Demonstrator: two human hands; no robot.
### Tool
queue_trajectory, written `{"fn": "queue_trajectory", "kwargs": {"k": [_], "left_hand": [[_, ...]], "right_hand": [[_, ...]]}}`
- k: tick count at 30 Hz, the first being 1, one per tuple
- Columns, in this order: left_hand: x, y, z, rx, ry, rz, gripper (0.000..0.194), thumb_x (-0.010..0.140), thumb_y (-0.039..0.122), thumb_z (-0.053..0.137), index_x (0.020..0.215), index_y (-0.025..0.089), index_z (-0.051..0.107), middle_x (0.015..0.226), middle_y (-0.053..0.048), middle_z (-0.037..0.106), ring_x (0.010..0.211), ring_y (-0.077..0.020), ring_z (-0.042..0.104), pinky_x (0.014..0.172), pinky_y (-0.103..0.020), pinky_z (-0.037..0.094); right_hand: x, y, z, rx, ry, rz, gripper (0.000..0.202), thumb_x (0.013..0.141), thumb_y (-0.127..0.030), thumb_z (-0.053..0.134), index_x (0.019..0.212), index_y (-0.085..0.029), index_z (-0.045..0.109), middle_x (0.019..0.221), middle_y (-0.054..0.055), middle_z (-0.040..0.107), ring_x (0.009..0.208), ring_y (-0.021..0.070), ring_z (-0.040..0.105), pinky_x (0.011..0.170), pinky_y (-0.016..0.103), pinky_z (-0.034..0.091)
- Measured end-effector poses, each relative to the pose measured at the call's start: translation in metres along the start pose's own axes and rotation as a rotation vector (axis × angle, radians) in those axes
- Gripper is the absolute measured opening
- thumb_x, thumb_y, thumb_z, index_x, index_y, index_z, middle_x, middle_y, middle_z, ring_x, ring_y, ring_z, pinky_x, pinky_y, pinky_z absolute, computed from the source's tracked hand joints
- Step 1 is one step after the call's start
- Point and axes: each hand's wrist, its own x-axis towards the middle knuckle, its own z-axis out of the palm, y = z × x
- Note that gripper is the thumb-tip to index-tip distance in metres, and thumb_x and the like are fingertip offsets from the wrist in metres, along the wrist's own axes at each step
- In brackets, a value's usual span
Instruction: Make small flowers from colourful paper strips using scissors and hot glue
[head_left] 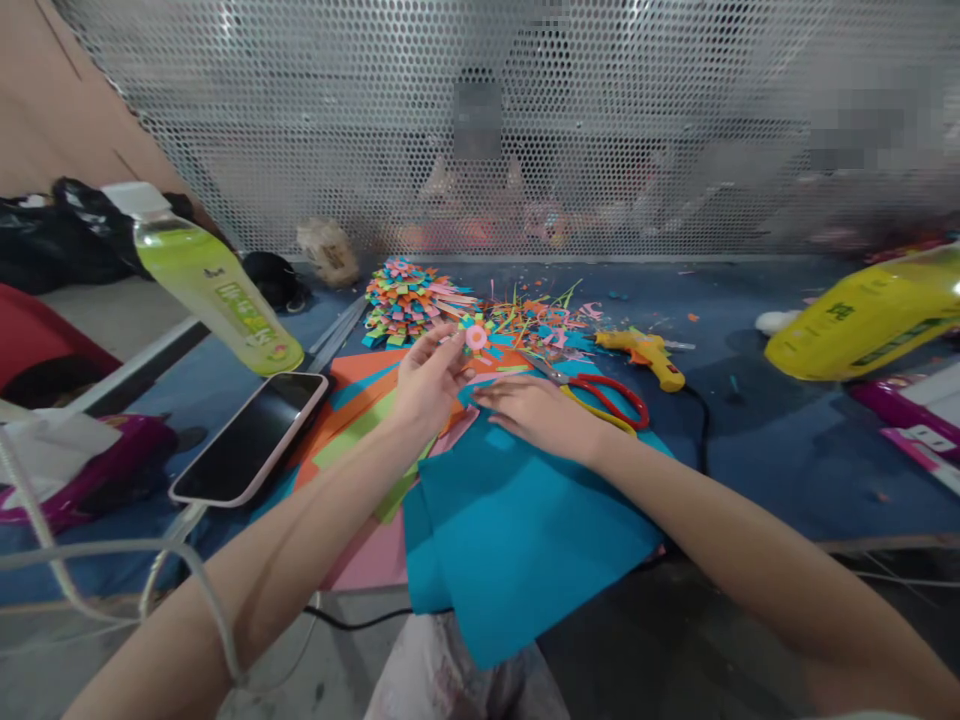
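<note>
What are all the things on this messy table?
paper flower: one, pink with coloured petals, in left fingertips
paper sheets: several, blue on top, orange, green, pink, table front
paper pile: one heap, many colours, middle back
scissors: one, red and yellow, beside right hand
glue gun: one, yellow, right of scraps
phone: one, dark screen, left
bottle: one, green, left, tilted
yellow pack: one, far right
left hand: holds flower
right hand: flat on blue sheet

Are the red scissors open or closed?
Closed, it seems. The red scissors lie flat on the paper beside the right hand; their two handle loops sit close together, and the blades look shut, partly hidden by scraps.
</note>
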Motion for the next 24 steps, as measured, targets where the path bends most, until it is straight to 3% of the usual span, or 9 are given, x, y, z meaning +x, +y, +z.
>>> {"fn": "queue_trajectory", "kwargs": {"k": [6, 10, 17, 19, 24], "left_hand": [[-0.008, -0.001, 0.006, 0.042, -0.120, -0.049, 0.034, 0.060, 0.023, 0.079, 0.086, 0.020, 0.057, 0.070, 0.005, 0.065, 0.054, -0.0068, 0.060, 0.055, -0.022, 0.052], [-0.007, 0.000, 0.005, 0.019, -0.096, -0.029, 0.032, 0.060, 0.021, 0.078, 0.086, 0.019, 0.059, 0.067, 0.005, 0.065, 0.052, -0.0066, 0.059, 0.056, -0.023, 0.053], [-0.004, 0.002, 0.004, 0.020, -0.058, -0.013, 0.032, 0.059, 0.021, 0.079, 0.083, 0.019, 0.059, 0.065, 0.006, 0.064, 0.051, -0.0052, 0.056, 0.057, -0.022, 0.051], [-0.003, 0.002, 0.003, 0.035, -0.081, -0.001, 0.033, 0.059, 0.024, 0.080, 0.084, 0.019, 0.058, 0.066, 0.006, 0.064, 0.051, -0.0048, 0.056, 0.057, -0.022, 0.051], [-0.003, 0.001, 0.002, 0.052, -0.090, 0.017, 0.033, 0.060, 0.024, 0.079, 0.084, 0.020, 0.058, 0.066, 0.006, 0.062, 0.052, -0.0050, 0.056, 0.057, -0.022, 0.049]], "right_hand": [[0.006, -0.005, 0.003, 0.010, 0.052, -0.014, 0.022, 0.090, -0.016, 0.048, 0.098, -0.014, 0.069, 0.101, 0.012, 0.069, 0.099, 0.0202, 0.063, 0.089, 0.035, 0.047], [0.003, -0.007, 0.001, 0.050, 0.091, 0.013, 0.020, 0.089, -0.017, 0.050, 0.093, -0.014, 0.070, 0.095, 0.011, 0.070, 0.094, 0.0192, 0.063, 0.084, 0.032, 0.048], [0.000, 0.005, -0.008, 0.422, 0.315, 0.261, 0.017, 0.083, -0.012, 0.055, 0.092, -0.015, 0.069, 0.091, 0.006, 0.071, 0.083, 0.0149, 0.066, 0.077, 0.028, 0.051], [0.001, 0.004, -0.007, 0.466, 0.278, 0.248, 0.019, 0.082, -0.011, 0.055, 0.096, -0.015, 0.068, 0.094, 0.006, 0.071, 0.086, 0.0152, 0.066, 0.079, 0.028, 0.052], [-0.002, -0.010, -0.006, 0.270, 0.083, 0.093, 0.024, 0.085, -0.015, 0.056, 0.107, -0.014, 0.066, 0.109, 0.011, 0.068, 0.104, 0.0203, 0.062, 0.092, 0.036, 0.047]]}}
